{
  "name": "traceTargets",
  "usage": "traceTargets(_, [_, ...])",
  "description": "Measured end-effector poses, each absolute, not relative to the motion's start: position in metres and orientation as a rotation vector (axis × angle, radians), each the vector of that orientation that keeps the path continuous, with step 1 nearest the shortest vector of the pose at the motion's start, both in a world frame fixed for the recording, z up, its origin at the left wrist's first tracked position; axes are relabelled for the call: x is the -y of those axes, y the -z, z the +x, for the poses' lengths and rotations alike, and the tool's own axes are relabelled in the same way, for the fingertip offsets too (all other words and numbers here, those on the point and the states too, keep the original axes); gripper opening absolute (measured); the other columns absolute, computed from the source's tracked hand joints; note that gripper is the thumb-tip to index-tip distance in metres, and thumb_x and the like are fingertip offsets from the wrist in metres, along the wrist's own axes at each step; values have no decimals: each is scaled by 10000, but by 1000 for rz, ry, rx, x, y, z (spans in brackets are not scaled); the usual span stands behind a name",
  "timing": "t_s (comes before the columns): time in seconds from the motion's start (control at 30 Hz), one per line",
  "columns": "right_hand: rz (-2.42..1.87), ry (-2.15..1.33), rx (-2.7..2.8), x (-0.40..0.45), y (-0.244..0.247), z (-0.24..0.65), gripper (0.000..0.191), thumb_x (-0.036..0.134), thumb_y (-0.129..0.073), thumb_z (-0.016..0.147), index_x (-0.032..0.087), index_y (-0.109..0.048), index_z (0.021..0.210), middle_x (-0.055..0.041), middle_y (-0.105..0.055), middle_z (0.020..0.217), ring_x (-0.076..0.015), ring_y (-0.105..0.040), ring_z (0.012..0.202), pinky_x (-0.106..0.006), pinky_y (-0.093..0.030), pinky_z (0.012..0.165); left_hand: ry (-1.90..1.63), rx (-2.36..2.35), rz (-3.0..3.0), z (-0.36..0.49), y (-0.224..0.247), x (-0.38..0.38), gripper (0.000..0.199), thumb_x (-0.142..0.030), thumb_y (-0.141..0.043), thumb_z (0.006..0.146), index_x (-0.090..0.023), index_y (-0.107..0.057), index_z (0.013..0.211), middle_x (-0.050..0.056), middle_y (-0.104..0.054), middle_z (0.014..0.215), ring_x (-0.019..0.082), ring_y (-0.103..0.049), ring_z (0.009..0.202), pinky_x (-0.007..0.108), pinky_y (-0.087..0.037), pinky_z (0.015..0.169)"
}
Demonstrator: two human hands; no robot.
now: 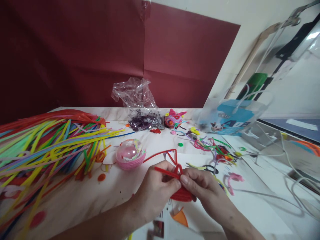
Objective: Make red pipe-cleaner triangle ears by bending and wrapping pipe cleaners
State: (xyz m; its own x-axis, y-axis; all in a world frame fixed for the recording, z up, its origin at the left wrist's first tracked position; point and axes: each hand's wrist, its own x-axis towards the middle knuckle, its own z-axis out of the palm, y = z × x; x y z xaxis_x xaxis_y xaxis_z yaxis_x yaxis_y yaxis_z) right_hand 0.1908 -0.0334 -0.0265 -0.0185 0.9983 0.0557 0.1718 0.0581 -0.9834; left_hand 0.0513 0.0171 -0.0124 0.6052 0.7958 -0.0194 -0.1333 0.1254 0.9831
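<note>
– Left hand (160, 186): state and load?

– Thumb and fingers pressed together, pinching one red coiled piece (182, 195) at its upper edge. One straight red end projects over the fingers

– Right hand (206, 183)?

– Thumb and fingers pinching the same piece from the opposite side. Count: two hands, one piece, located between them

– Items beyond the left hand?

– One bent red strip (160, 154); further left, one clear-topped pink ball (130, 155) and one bundle of coloured strips (57, 140), too many to count

– Beyond the right hand?

– One green disc (180, 144), one eared pink ball (173, 119) and, farther right, one blue-and-clear carrier bag (231, 115)

– Below the hands?

– One orange piece (180, 217), nearer the wearer
</note>
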Motion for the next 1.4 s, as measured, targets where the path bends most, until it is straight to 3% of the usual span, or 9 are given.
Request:
traceTargets(0.13, [-1245,-1083,1308,33,27,190,455,532,-533,794,175,-417,538,52,-346,505,-89,-273,472,-228,-205,438,-694,-589,1244,49,9,-17,118,-197,-630,712,-105,-567,749,30,-609,683,142,-580,662,252,-462,622])
traceTargets(0.4, [-1235,-1070,1262,33,31,190,440,508,-551,797,171,-436,540,49,-380,499,-91,-295,472,-227,-219,441,-812,-587,1202,50,10,-23,138,-218,-597,754,-119,-631,664,10,-641,611,115,-590,608,205,-463,591])
traceTargets(0.87, [-1141,-1128,1208,31,34,189,413,477,-551,817,158,-471,568,46,-404,503,-81,-311,461,-214,-226,429,-782,-673,1201,50,11,-22,233,-329,-607,691,-110,-586,613,31,-580,573,151,-543,569,275,-418,570])
traceTargets(1.4, [-973,-1199,928,34,40,182,312,347,-698,732,128,-549,567,31,-489,502,-67,-367,460,-183,-275,449,-834,-657,1224,50,13,-20,148,-245,-601,696,-129,-592,603,-14,-538,536,83,-449,503,207,-355,505])
